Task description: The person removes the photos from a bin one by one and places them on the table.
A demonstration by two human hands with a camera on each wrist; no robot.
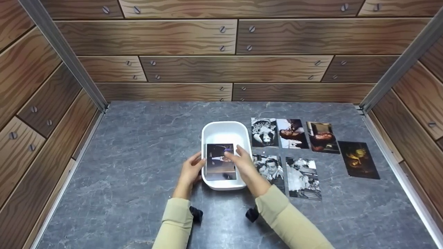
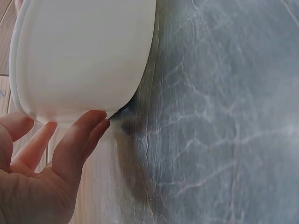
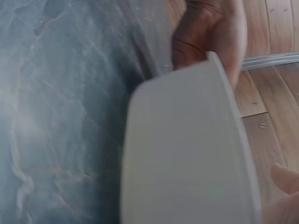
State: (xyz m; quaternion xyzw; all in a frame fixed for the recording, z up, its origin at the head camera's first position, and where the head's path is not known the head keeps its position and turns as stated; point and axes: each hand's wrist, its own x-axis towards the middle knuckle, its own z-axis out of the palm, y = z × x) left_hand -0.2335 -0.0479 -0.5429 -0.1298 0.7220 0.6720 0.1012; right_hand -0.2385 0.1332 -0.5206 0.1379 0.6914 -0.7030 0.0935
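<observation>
A white plastic tub (image 1: 225, 126) stands on the grey marbled tabletop. Inside it lies a photo print (image 1: 220, 169), dark with a person in the middle, filling much of the tub's near part. My left hand (image 1: 191, 169) holds the tub's left side, thumb at the rim; in the left wrist view its fingers (image 2: 77, 144) press against the outer wall. Over the tub's right rim reaches my right hand (image 1: 246, 166), its thumb above the print and its fingers loosely spread. Only part of the right hand (image 3: 282, 200) shows in the right wrist view, past the rim.
Right of the tub, several photo prints lie flat: a black-and-white one (image 1: 264, 133), colour ones (image 1: 292, 134), a dark one (image 1: 359, 159) far right, and a black-and-white one (image 1: 304, 178) nearer. My right forearm partly covers a couple's portrait (image 1: 271, 169). Wood-patterned walls (image 1: 232, 67) enclose the table.
</observation>
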